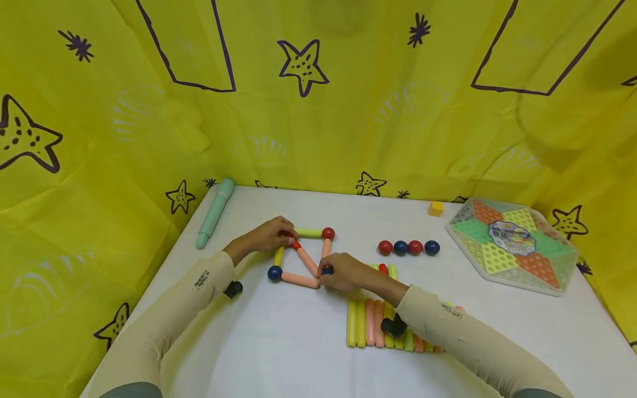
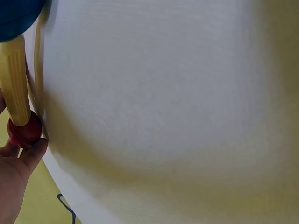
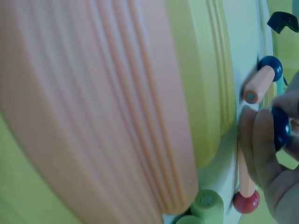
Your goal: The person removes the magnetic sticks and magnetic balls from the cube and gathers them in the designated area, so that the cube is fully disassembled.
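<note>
Head view looks down; wrist views (very close) share the stick square (image 1: 301, 257).

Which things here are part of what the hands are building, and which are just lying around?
In use: stick-and-ball square, left hand, right hand, row of spare sticks, four loose balls.
Lying about: green pen, hexagonal board, yellow cube.

both arms reach in from the bottom corners of the head view, sleeves to the wrists. the left hand (image 1: 269, 235) sits left of centre, fingers curled in a pinching grip. the right hand (image 1: 343, 272) lies just below it, fingertips (image 3: 261, 140) pinched together.
</note>
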The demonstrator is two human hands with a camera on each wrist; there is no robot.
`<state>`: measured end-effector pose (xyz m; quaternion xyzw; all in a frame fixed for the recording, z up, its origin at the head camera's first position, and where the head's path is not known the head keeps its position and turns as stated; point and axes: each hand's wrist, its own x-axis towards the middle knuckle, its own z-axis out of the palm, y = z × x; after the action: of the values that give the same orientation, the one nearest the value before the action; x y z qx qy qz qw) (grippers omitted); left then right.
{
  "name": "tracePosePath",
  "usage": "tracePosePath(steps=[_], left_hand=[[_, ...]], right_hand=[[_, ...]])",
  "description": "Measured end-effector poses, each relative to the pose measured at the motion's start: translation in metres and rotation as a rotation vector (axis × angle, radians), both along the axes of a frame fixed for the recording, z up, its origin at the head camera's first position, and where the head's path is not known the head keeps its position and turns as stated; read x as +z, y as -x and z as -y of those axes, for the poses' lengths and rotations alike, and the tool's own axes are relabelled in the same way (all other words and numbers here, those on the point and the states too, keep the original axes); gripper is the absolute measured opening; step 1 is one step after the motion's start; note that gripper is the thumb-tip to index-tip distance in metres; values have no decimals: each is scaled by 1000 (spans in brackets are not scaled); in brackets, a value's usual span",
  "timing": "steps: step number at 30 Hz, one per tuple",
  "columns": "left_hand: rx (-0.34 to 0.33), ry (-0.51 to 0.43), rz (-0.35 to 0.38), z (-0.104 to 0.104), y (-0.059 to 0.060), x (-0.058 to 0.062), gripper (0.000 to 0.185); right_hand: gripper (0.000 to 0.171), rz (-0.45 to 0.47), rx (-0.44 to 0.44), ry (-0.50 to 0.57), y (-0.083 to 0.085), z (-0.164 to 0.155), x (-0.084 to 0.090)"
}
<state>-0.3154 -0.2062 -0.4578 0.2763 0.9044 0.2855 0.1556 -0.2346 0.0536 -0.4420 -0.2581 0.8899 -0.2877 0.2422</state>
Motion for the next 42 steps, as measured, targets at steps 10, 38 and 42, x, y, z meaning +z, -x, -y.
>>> tracePosePath(steps=[10,38,42], left_hand=[[8,-4,31,1,0,0,20],[38,-90,1,4,0,-1,19],[43,-88,12,4,1,-2,20]], right_hand=[[36,76,25,176,1,-48,17],[46,-238,-317,18,32,-280,5],[44,-244,-294,-36,35,-280,1]])
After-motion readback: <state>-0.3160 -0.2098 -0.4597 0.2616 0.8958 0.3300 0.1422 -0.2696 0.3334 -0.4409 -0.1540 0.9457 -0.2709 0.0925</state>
